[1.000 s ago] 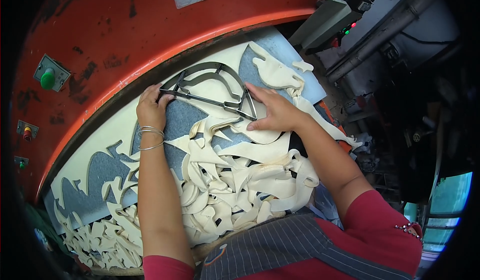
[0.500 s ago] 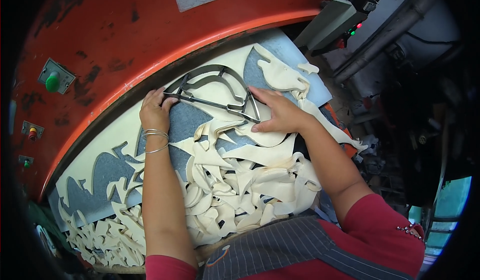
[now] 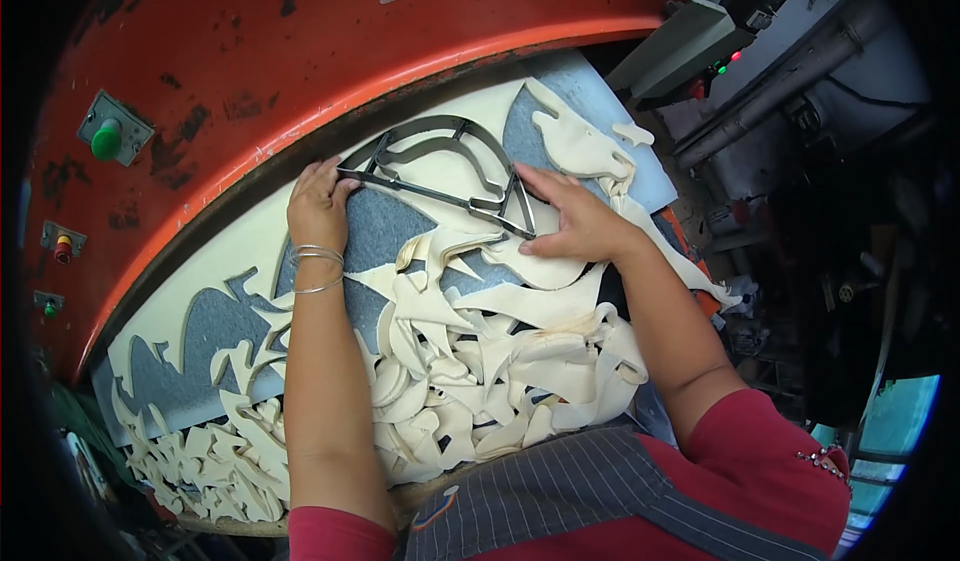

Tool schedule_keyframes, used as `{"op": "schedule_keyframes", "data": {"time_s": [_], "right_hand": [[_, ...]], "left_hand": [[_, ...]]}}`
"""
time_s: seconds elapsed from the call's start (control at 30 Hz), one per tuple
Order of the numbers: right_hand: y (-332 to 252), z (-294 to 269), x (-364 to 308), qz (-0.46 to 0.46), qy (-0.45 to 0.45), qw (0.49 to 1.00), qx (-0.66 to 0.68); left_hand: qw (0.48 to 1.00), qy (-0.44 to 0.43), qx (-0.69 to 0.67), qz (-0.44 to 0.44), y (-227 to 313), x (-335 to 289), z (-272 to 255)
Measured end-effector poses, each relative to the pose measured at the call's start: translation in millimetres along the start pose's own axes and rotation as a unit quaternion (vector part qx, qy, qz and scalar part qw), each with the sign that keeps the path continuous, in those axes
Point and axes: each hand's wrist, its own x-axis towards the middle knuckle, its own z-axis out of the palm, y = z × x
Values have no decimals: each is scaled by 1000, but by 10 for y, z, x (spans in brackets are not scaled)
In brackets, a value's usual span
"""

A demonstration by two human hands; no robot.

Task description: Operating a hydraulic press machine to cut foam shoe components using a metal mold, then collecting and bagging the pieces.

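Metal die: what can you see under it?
Cream sheet shows through the openings in the metal die, with grey board visible along its near side. Whatever lies directly beneath the die's metal, and under that sheet, is covered, so I can't tell.

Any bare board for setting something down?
Grey patch right of left hand, between metal frame and scrap heap; another left of left forearm, between cut sheet and scraps; pale far-right corner beyond stacked pieces. Crowded: near side.
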Motion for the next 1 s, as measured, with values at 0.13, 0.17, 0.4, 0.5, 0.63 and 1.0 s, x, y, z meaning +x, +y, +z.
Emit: {"op": "schedule_keyframes", "data": {"time_s": [0.13,0.17,0.4,0.5,0.63,1.0], "right_hand": [[54,-5,34,-26,-3,1000,-14],[56,1,40,-28,-7,999,-14],[-147,-99,-82,1,-20,1000,-11],[-231,-53,-108,12,-39,999,-24],[-433,-95,-243,-8,-35,999,-37],[-2270,531,-395,-217,51,975,-11]], "left_hand": [[1000,-3,1,-25,34,-4,-17],[1000,1,8,-21,5,-15,-11],[999,-3,-31,-16,63,-16,-79],[998,-53,-31,0,46,-78,-261],[981,-189,8,-34,167,-235,-989],[858,351,-227,-300,-1868,-1263,-3666]]}}
